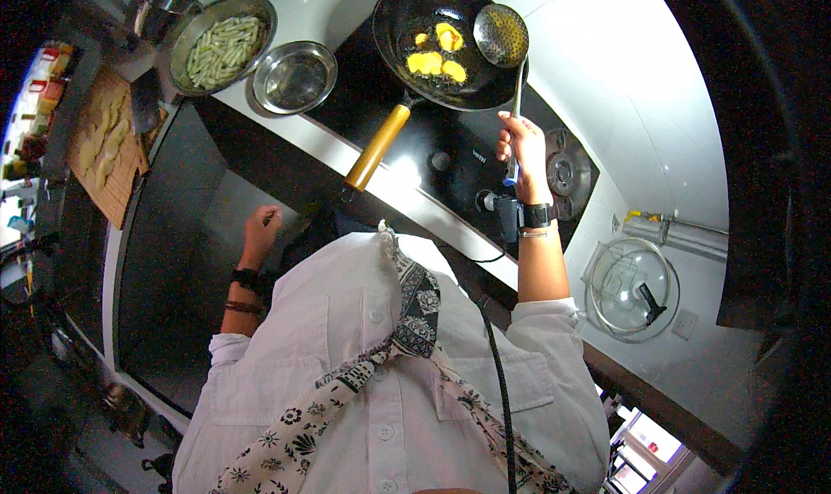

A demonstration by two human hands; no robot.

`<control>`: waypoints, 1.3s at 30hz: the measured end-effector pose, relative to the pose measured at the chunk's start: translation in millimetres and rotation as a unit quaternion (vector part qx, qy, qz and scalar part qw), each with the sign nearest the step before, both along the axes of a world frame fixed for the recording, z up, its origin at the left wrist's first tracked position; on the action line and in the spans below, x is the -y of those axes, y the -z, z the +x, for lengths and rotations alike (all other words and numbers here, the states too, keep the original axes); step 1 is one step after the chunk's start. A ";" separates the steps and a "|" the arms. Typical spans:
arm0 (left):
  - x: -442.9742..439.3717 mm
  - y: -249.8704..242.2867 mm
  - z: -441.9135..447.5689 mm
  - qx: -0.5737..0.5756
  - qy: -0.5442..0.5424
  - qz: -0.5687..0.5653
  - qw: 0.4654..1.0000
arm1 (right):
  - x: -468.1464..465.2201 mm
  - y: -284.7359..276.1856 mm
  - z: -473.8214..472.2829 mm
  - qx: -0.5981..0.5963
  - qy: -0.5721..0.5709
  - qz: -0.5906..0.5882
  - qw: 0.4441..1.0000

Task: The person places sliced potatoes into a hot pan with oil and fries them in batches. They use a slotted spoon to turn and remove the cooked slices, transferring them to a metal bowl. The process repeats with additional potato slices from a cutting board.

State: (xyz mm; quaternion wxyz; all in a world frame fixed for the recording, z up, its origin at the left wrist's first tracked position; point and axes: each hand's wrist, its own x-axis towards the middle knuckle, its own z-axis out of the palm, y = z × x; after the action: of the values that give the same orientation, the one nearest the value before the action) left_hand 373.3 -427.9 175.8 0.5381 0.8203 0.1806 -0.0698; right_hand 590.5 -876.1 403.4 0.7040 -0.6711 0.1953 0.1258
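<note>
My right hand grips the long handle of a perforated metal skimmer. The skimmer's round head is at the right side of a black wok. Several pieces of yellow cooked egg lie in the oily bottom of the wok. Its wooden handle points toward me and nobody holds it. Low at my left side, away from the stove, my left hand has its fingers curled in, with nothing visible in them.
Left of the wok stand a shiny metal bowl and a basin of cut pale-green vegetable strips. A wooden cutting board bears pale slices beside a cleaver. Right are a burner and a glass lid by the wall.
</note>
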 end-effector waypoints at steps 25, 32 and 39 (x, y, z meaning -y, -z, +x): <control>0.0 5.0 -4.7 0.002 -0.024 -0.013 1.000 | -28.5 12.4 -1.4 -0.033 0.001 0.074 0.997; -1.5 15.4 -0.3 -0.010 -0.014 -0.014 1.000 | -60.5 10.2 -9.5 -0.086 0.014 0.166 0.982; 0.9 8.7 7.5 -0.004 0.004 0.017 1.000 | -114.2 6.7 12.2 -0.085 0.063 0.313 0.944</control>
State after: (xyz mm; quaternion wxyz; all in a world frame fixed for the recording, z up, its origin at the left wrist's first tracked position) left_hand 380.8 -428.9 167.1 0.5231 0.8297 0.1807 -0.0727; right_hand 602.7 -761.8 396.7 0.8660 -0.3898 0.2470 0.1925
